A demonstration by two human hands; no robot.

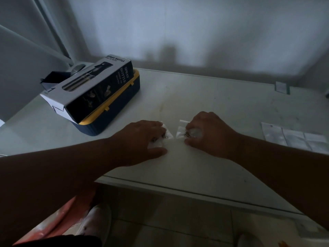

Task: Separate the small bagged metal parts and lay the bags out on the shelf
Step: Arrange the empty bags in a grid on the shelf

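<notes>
Two small clear plastic bags w/ dark metal bits inside sit side by side on the white shelf point(204, 97), near its front edge, a narrow gap between them. I've got one under each hand. The left bag point(168, 135) pokes out from under my left hand point(142, 138); fingers lie fairly flat over it, thumb stretched along the shelf beside it, so it's pinned down rather than lifted. The right bag point(181, 131) is pinched by my right hand point(208, 130), fingers curled over its crumpled end. I reckon that hold is for dragging one bag off while the other stays put, i.e. the separating step itself, approx mid-way: apart but not yet spread out.

Further right, flat on the shelf, a strip of pale clear packets point(292, 138) lies well apart from the hands; contents too dim to tell. To the left, a black-and-grey cardboard spray bottle box point(99, 86) rests on top of a navy case with yellow lid trim point(115, 111), stacked out of my working area. Light's poor overall.
</notes>
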